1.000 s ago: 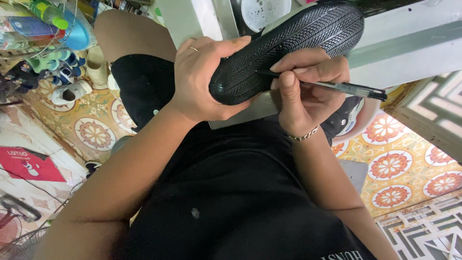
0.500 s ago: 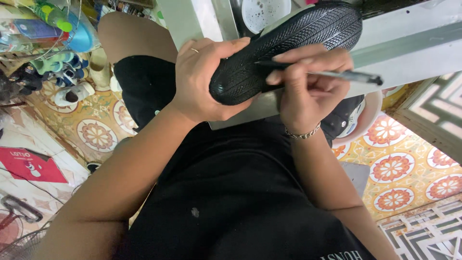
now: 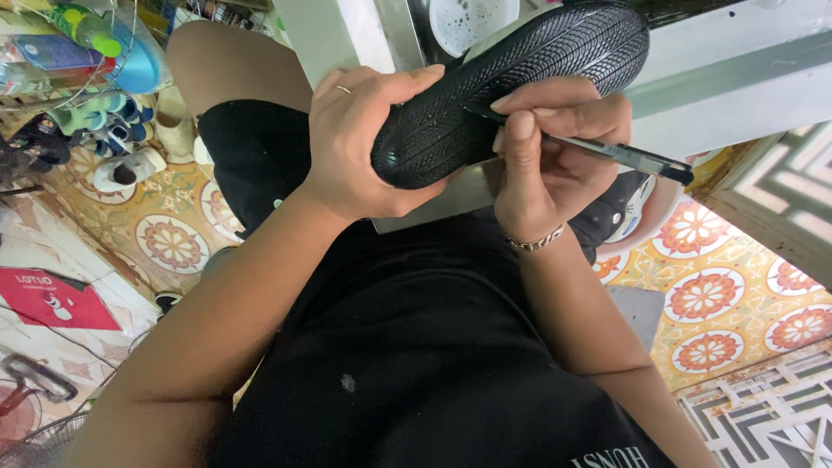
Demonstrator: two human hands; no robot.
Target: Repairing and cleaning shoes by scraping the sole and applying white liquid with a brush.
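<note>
Count: one black sole (image 3: pixel 520 82); one pen (image 3: pixel 620 154); two hands, left (image 3: pixel 364 147) and right (image 3: pixel 555 152); one ring (image 3: pixel 344 88); one bracelet (image 3: pixel 536 243); one white bowl (image 3: pixel 472 22); one green-capped bottle (image 3: pixel 85 26).

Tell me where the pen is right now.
In the head view the pen is upper right, pinched in the right hand, its tip against the ridged sole of the black shoe that the left hand grips.

Looks like a small home shoe-repair workshop: patterned floor tiles (image 3: pixel 702 299), shoes (image 3: pixel 121 169) piled by the wall, bottles (image 3: pixel 87 28) in a wire rack, etc.
</note>
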